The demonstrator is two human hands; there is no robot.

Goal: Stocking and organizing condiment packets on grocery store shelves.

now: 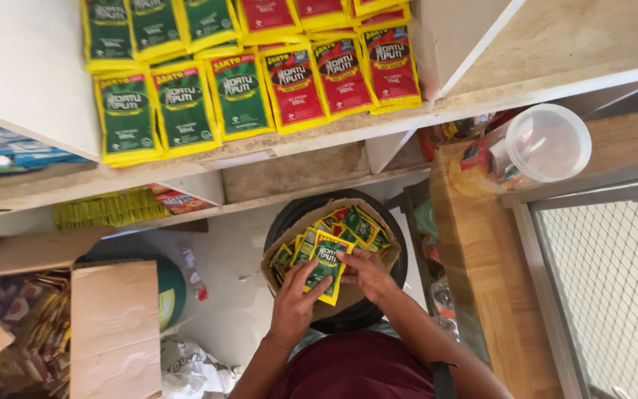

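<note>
Overhead, a white shelf [481, 96] carries rows of green sachets [182, 107] and red sachets [341, 70]; beneath it an open cardboard box [348, 295] of mixed sachets sits on a dark round bin [289, 218], directly before the person. Both forearms reach up from the frame's bottom edge, left hand [295, 303] and right hand [367, 273] each closed on one green-and-yellow sachet [326, 266] just above the box. Judged handling: pinch by the edges, keep it flat, squeeze lightly.
</note>
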